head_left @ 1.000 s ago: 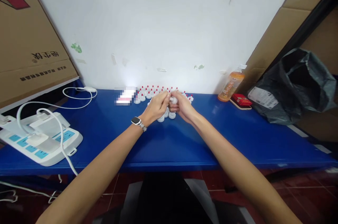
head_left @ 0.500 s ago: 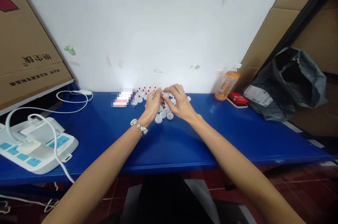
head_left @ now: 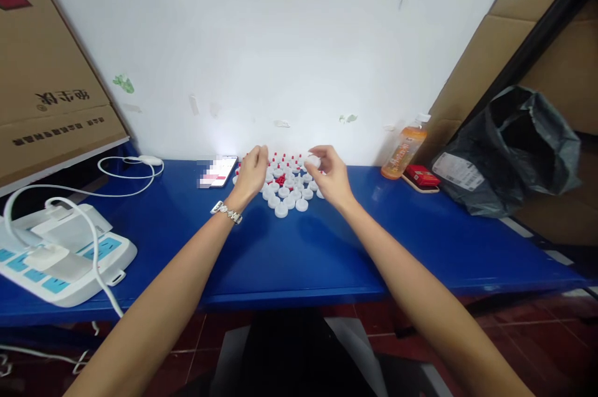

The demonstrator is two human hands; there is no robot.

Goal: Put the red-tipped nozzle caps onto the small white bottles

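Near the middle of the frame, we had both hands raised just above a blue table (head_left: 299, 260). Our right hand (head_left: 334, 179), right of centre, grasped a white cap (head_left: 312, 161) between the thumb and the bent fingers. Our left hand (head_left: 252, 174), left of centre, had its fingers curled together; we could not tell whether they held anything. Around our wrist on that side sat a metal bracelet (head_left: 228, 212).

Between and below our hands, at the centre, we had a cluster of loose white caps (head_left: 281, 210) on the tabletop, with a small heap of red tips (head_left: 281, 180) among them. Behind these, close to the wall, we saw rows of white caps with red tips upright on top. Just left of our left hand lay a phone (head_left: 224, 167), its screen partly blurred. Toward the right of the frame we had an orange drink bottle (head_left: 402, 153) beside a small red box (head_left: 422, 175).
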